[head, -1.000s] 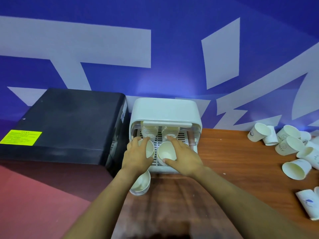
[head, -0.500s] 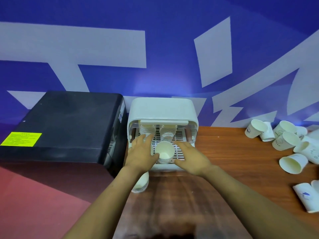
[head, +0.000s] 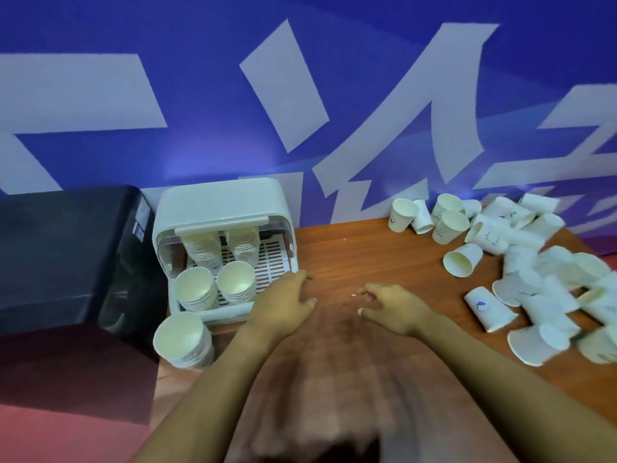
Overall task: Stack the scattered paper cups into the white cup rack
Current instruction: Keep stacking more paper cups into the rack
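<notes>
- I see the white cup rack (head: 223, 208) against the blue wall, its front open, with four stacks of paper cups inside: two at the front (head: 213, 290) and two further back under the lid (head: 220, 243).
- One more stack (head: 184, 339) stands on the table (head: 367, 259) just beside the rack's front left corner, not yet loaded.
- My left hand (head: 283, 304) hovers by the rack's right front corner, fingers loosely spread, holding nothing.
- My right hand (head: 394, 307) is over bare table, fingers relaxed and slightly curled, also empty.
- The scattered cups (head: 521, 262) lie well apart to the right, a large heap, mostly tipped over; motion blur there makes counting unreliable.
- I judge the task partly done, with the bulk of the pile left.
</notes>
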A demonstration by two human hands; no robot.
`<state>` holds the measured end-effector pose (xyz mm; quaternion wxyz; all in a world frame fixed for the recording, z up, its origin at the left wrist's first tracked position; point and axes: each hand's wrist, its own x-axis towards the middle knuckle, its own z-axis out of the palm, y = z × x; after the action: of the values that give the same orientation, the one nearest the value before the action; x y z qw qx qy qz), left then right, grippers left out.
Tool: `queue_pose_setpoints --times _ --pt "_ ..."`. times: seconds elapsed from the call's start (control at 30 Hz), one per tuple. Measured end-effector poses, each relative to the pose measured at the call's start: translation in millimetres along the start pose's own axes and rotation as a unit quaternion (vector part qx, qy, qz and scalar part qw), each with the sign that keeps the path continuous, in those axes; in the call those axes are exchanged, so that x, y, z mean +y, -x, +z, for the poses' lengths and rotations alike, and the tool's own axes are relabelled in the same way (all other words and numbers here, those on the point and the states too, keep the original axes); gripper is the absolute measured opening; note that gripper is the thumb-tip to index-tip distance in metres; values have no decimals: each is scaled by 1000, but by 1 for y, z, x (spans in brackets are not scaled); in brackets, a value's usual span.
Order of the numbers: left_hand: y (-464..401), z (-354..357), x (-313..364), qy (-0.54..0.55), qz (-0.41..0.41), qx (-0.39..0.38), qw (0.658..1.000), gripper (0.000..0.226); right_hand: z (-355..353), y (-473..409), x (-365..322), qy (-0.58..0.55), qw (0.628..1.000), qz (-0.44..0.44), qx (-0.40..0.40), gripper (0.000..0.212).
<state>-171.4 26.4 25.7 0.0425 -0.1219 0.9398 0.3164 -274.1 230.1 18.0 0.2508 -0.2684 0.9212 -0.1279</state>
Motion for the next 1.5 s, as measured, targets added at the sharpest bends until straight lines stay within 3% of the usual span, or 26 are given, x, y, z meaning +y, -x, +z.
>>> queue_pose_setpoints --times 0.37,0.57,0.7,0.77,0.87,1.13,1.27,1.5 --pt "-38 110 136 -40 -38 -39 998 49 -54 38 172 -38 999 -29 -14 42" --pt "-61 189 214 -44 -27 -60 997 56 -74 49 269 8 1000 -11 -22 26" --pt "-78 225 250 -64 -30 -87 994 63 -81 60 320 82 995 16 -46 29" --pt "-91 235 263 -96 -24 -85 991 66 -80 65 332 119 991 19 -57 33" --pt "-110 253 281 -202 -2 -103 974 72 -72 70 346 161 984 9 -72 60" --pt "-141 298 303 -391 108 -143 903 76 -53 70 366 166 982 -11 -89 73" --pt "-141 315 304 -412 135 -160 887 75 -48 66 374 183 979 -21 -88 76" --pt "-140 319 293 -398 137 -158 893 62 -46 66 383 152 984 -18 -88 63"
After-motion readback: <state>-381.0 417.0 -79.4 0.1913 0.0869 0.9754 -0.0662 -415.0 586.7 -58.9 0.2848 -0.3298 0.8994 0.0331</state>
